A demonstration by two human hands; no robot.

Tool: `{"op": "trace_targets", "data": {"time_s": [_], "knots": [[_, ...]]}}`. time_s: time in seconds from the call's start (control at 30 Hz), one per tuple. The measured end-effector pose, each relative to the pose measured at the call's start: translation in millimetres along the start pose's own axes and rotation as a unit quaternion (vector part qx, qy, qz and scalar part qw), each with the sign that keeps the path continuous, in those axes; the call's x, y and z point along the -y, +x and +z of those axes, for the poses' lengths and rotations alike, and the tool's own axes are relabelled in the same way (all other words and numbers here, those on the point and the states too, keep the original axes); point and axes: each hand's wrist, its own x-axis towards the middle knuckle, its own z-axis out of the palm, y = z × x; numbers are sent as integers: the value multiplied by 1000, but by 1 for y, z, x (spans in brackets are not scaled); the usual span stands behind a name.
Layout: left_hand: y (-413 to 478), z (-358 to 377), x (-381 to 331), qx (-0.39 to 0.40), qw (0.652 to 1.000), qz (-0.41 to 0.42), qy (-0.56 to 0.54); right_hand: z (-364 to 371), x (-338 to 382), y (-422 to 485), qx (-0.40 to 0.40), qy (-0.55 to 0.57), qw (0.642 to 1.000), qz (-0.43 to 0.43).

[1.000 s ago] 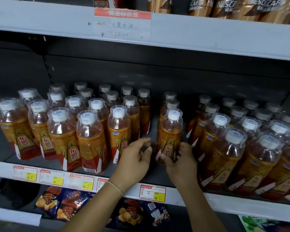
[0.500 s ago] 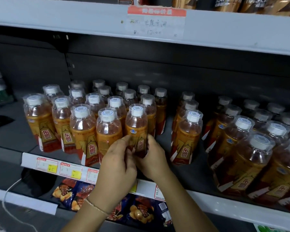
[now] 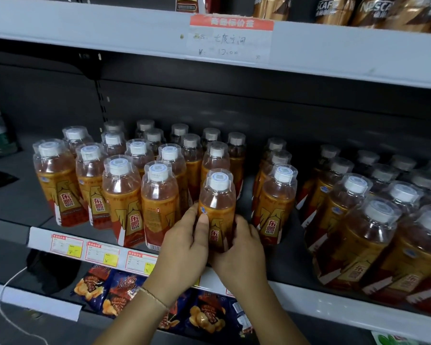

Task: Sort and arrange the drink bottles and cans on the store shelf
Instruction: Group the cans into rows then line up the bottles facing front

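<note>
Headroom open above caps, under upper shelf (image 3: 135,28). Left bottle block (image 3: 120,195) packed tight, no way through. Left hand (image 3: 184,245) fills slot between block and held bottle (image 3: 218,210). Narrow lane right of held bottle, before single-file column (image 3: 275,205); right hand (image 3: 239,252) at its mouth. Second narrow lane before right block (image 3: 373,232). Bare shelf floor (image 3: 15,195) far left.

- The front bottle (image 3: 218,210) is at the shelf's (image 3: 334,300) near edge, between the left cluster (image 3: 120,195) and a row (image 3: 275,210) to its right.
- Below lie snack packets (image 3: 102,290).
</note>
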Motion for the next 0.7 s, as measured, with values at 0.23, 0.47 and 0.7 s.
{"op": "trace_targets", "data": {"time_s": [0.23,0.47,0.7], "knots": [[7,8,0,38,997,-7,-66,-24,-20,-13,7,101,994,31],[3,35,-4,69,991,-37,-109,-44,-43,-23,27,137,989,45],[-2,56,-9,101,981,-53,-155,-58,-59,-33,4,125,991,40]]}}
